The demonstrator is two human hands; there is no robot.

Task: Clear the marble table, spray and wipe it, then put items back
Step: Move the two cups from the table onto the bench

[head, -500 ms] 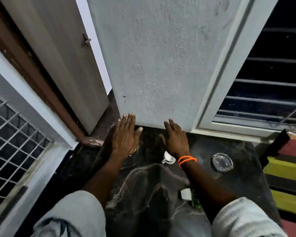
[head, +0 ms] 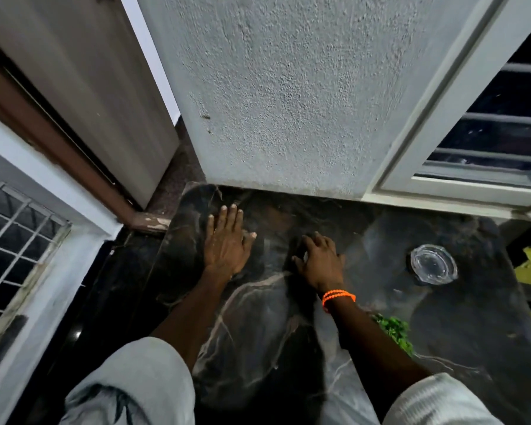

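In the head view we look down at a dark marble worktop with pale veins (head: 258, 348), which fills the lower middle of the frame. Our left hand (head: 226, 243) lies flat on it near the far left corner, fingers (head: 227, 214) spread out straight and holding nothing. Our right hand (head: 321, 262) rests on the worktop just to the right of it, fingers curled down; we cannot tell if it grips anything under the palm. An orange bead bracelet (head: 337, 296) sits on that wrist. A clear round glass dish (head: 432, 265) stands on the worktop at the right of the frame. Some green leaves (head: 393, 329) peek out beside the right arm. A rough grey wall (head: 288, 102) rises behind the worktop.
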